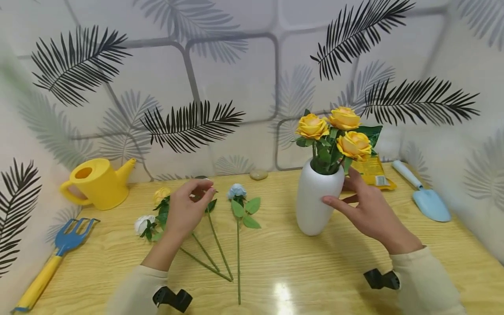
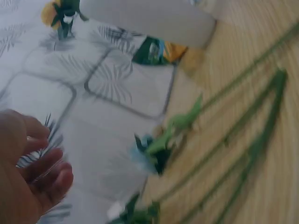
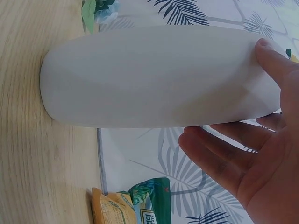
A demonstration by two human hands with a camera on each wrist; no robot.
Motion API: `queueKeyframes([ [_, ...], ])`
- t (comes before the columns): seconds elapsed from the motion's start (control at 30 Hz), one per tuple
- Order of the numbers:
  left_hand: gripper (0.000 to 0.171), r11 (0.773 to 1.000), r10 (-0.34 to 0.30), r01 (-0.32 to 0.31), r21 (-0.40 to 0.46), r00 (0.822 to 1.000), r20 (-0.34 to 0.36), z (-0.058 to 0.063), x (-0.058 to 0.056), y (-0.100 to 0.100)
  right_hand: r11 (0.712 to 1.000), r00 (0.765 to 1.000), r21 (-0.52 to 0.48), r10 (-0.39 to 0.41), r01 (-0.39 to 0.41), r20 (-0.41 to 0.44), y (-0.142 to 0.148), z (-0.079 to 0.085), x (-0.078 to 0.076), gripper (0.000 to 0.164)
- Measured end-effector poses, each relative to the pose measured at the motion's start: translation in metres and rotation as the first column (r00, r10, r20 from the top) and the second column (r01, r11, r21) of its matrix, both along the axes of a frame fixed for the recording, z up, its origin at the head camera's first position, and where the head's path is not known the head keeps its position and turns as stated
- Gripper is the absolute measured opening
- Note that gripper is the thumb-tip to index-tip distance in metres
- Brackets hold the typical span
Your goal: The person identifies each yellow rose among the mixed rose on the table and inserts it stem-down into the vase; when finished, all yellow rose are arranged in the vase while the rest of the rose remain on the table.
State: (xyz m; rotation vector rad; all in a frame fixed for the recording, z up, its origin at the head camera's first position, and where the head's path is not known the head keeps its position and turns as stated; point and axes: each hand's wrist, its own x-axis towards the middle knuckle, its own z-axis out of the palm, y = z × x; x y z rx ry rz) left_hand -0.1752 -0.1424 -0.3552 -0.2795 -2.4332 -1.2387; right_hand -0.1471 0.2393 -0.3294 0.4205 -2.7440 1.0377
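Note:
My right hand (image 1: pixel 364 210) holds the upright white vase (image 1: pixel 318 201), thumb on its near face and fingers round its right side; the right wrist view shows the same hold. Three yellow roses (image 1: pixel 355 145) stand in the vase. Over the lying flowers hovers my left hand (image 1: pixel 185 208), fingers loosely bent; in the left wrist view nothing sits between its fingers (image 2: pixel 58 182). Beneath and beside it lie a white rose (image 1: pixel 145 224), a yellow flower (image 1: pixel 161 194) and a blue rose (image 1: pixel 236 191). The bloom of another stem (image 1: pixel 218 240) is hidden behind the left hand.
At the back left stands a yellow watering can (image 1: pixel 100 186), with a blue hand fork (image 1: pixel 72 236) in front of it. Behind the vase is a yellow-and-green packet (image 1: pixel 372 170). A light blue trowel (image 1: pixel 431 204) lies far right, and a stone (image 1: pixel 258 174) sits by the wall.

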Motion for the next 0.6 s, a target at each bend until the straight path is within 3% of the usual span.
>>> queueKeyframes([
  [0.07, 0.019, 0.995, 0.087, -0.082, -0.061, 0.994, 0.071, -0.006, 0.003, -0.016, 1.0, 1.0, -0.001, 0.002, -0.002, -0.003, 0.001, 0.0, 0.0, 0.076],
  [0.13, 0.021, 0.979, 0.169, -0.149, -0.142, 0.976, 0.14, -0.013, 0.007, -0.032, 1.0, 1.0, -0.004, 0.003, -0.003, -0.008, 0.001, 0.0, 0.0, 0.075],
  [0.23, 0.026, 0.946, 0.244, -0.182, -0.269, 0.945, 0.218, -0.024, 0.012, -0.05, 1.0, 1.0, -0.009, 0.003, -0.003, -0.015, 0.001, -0.001, 0.001, 0.073],
  [0.37, 0.027, 0.922, 0.263, -0.168, -0.348, 0.932, 0.248, -0.037, 0.014, -0.063, 1.0, 1.0, -0.013, 0.001, -0.001, -0.025, 0.002, -0.002, 0.002, 0.073],
  [0.6, 0.027, 0.928, 0.261, -0.171, -0.332, 0.932, 0.25, -0.05, 0.008, -0.068, 1.0, 1.0, -0.007, 0.0, -0.001, -0.015, 0.001, -0.001, 0.001, 0.078],
])
